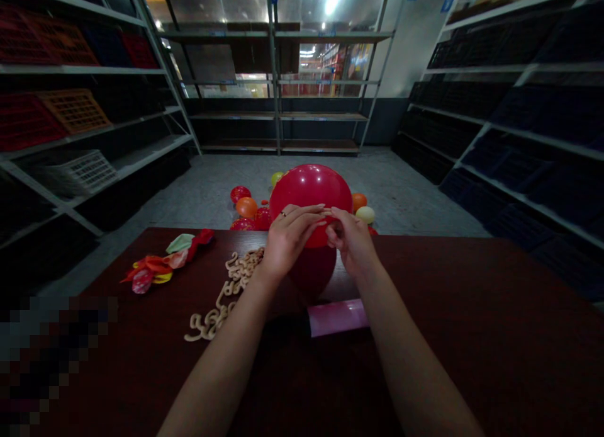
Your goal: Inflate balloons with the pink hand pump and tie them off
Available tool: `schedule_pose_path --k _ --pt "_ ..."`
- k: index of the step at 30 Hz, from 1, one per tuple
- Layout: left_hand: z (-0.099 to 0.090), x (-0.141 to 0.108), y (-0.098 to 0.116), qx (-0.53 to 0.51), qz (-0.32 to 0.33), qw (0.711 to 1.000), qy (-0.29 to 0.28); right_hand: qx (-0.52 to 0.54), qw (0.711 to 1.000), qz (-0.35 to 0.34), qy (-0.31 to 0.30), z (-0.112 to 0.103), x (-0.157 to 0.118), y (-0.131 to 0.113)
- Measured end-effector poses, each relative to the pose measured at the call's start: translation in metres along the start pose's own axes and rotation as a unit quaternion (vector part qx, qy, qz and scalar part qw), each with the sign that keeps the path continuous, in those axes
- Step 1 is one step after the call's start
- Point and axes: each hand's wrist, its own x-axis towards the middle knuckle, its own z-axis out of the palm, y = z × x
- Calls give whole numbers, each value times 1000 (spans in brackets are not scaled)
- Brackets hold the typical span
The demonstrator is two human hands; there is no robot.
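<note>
While both hands [321, 232] pinch one red balloon [311, 188]; one pink tube [337, 317] near.

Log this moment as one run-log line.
left hand: on red balloon | right hand: pinching its neck | table: uninflated balloons, clips, pink pump

Glossy red balloon [311, 188], pink cylinder [337, 317], cream clips [226, 292], dark maroon table [472, 336].

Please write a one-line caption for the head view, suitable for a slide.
Both hands, left hand and right hand, pinch the neck of an inflated red balloon above a dark table.
</note>
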Motion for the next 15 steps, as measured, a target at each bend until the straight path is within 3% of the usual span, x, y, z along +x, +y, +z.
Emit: schedule_pose_path --k 4,8,12,15 --pt "-1 9 1 -83 -120 985 91 92 994 36 -56 12 3 -3" --pt "0 14 -3 -176 -302 921 175 99 991 10 -91 16 9 2" --pt "-1 15 -7 -264 -444 832 202 -68 987 -55 -134 12 13 12" --pt "2 13 -8 -326 -512 768 204 -281 945 -127 -114 9 11 21"
